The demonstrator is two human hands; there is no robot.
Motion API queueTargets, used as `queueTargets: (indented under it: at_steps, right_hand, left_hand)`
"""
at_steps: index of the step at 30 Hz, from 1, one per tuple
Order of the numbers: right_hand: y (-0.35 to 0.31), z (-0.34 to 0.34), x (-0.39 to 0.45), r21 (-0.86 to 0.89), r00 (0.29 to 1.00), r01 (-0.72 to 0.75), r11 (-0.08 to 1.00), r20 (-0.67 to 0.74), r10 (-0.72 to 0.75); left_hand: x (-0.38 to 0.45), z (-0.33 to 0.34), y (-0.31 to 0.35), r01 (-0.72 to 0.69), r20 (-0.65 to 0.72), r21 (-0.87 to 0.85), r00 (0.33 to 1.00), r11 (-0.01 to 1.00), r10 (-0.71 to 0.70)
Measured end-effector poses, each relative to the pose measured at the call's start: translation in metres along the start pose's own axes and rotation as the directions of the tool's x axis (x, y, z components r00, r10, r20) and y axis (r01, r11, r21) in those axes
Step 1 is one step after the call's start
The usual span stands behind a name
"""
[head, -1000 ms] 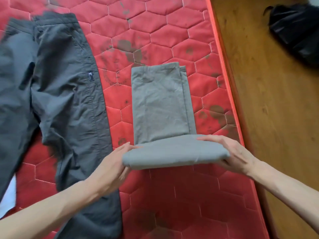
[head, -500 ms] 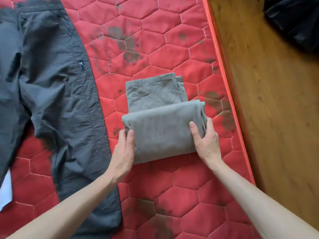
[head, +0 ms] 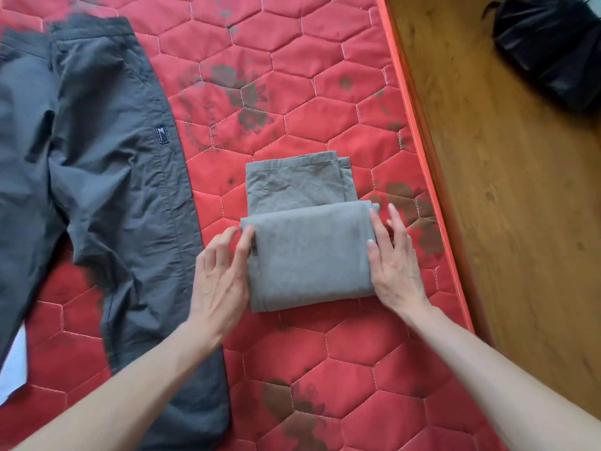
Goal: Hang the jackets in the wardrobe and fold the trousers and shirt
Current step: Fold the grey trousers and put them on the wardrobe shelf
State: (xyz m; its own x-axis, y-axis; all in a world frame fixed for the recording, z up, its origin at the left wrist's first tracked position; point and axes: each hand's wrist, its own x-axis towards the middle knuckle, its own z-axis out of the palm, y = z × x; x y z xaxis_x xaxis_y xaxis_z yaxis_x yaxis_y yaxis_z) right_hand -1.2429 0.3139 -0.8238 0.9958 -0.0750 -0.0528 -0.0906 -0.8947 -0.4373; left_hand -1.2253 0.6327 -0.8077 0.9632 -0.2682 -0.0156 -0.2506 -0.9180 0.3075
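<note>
Head view showed one dark grey pair of trousers (head: 97, 190) with a small unreadable label (head: 161, 134) spread on the red quilted mattress (head: 325, 76); left hand (head: 221, 281) and right hand (head: 395, 265), fingers loose, flanked one folded light grey pair of trousers (head: 309, 255); one black bag (head: 549, 53) lay on the wooden floor (head: 504, 222).

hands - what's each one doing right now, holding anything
Left hand: open, fingertips on the left edge of the folded grey trousers.
Right hand: open, flat against their right edge.

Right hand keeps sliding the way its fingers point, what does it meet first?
The right hand points up the red mattress. It would probably just run along the folded grey trousers' right edge, over bare mattress; nothing else shows ahead.
</note>
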Motion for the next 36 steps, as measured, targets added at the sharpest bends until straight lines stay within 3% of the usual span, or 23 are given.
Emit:
queueTargets:
  at_steps: [3,5,7,11,13,18,20,22,25,27,31,32,34,36]
  right_hand:
    - [0.028,-0.022,0.012,-0.029,0.951,0.308,0.951,0.05,-0.306]
    - [0.044,-0.035,0.022,-0.161,0.861,0.504,0.848,0.17,-0.479]
    - [0.052,-0.043,0.029,-0.266,0.769,0.631,0.729,0.339,-0.543]
    - [0.047,-0.051,0.04,-0.257,0.68,0.715,0.651,0.474,-0.559]
    - [0.045,-0.06,0.049,-0.225,0.651,0.72,0.657,0.547,-0.526]
    - [0.043,-0.077,0.054,-0.041,0.598,0.702,0.711,0.576,-0.557]
    - [0.042,-0.08,0.048,0.04,0.613,0.652,0.757,0.56,-0.557]
    - [0.038,-0.081,0.039,0.158,0.663,0.53,0.833,0.535,-0.523]
    - [0.015,-0.075,0.025,0.31,0.834,0.169,0.936,0.461,-0.304]
    - [-0.006,-0.07,0.021,0.401,0.894,-0.026,0.916,0.42,-0.159]
    - [-0.025,-0.057,0.025,0.583,0.906,-0.363,0.726,0.404,0.129]
    - [-0.034,-0.057,0.031,0.62,0.903,-0.405,0.673,0.389,0.184]
    - [-0.044,-0.045,0.046,0.653,0.924,-0.381,0.655,0.3,0.238]
    - [-0.049,-0.036,0.064,0.652,0.917,-0.397,0.646,0.307,0.254]
  left_hand:
    - [-0.004,0.001,-0.028,-0.359,0.117,0.25,0.933,0.899,0.34]
    - [-0.001,0.001,-0.038,-0.47,0.181,0.298,0.882,0.831,0.434]
    - [0.007,0.0,-0.04,-0.526,0.248,0.279,0.848,0.804,0.469]
    - [0.022,-0.004,-0.038,-0.519,0.287,0.136,0.836,0.844,0.468]
    - [0.024,-0.009,-0.039,-0.482,0.307,0.039,0.839,0.875,0.449]
    - [0.022,-0.026,-0.046,-0.489,0.315,-0.159,0.798,0.858,0.513]
    - [0.015,-0.03,-0.046,-0.428,0.293,-0.292,0.811,0.855,0.506]
    - [0.007,-0.033,-0.039,-0.284,0.248,-0.431,0.875,0.856,0.415]
    - [0.002,-0.034,-0.019,-0.018,0.185,-0.595,0.97,0.803,0.158]
    - [0.01,-0.033,0.0,0.126,0.146,-0.672,0.989,0.729,-0.036]
    - [0.041,-0.03,0.03,0.359,0.152,-0.794,0.898,0.49,-0.413]
    - [0.052,-0.027,0.032,0.385,0.15,-0.799,0.872,0.462,-0.467]
    - [0.07,-0.02,0.033,0.44,0.171,-0.795,0.823,0.417,-0.542]
    - [0.089,-0.013,0.033,0.49,0.223,-0.793,0.786,0.361,-0.577]
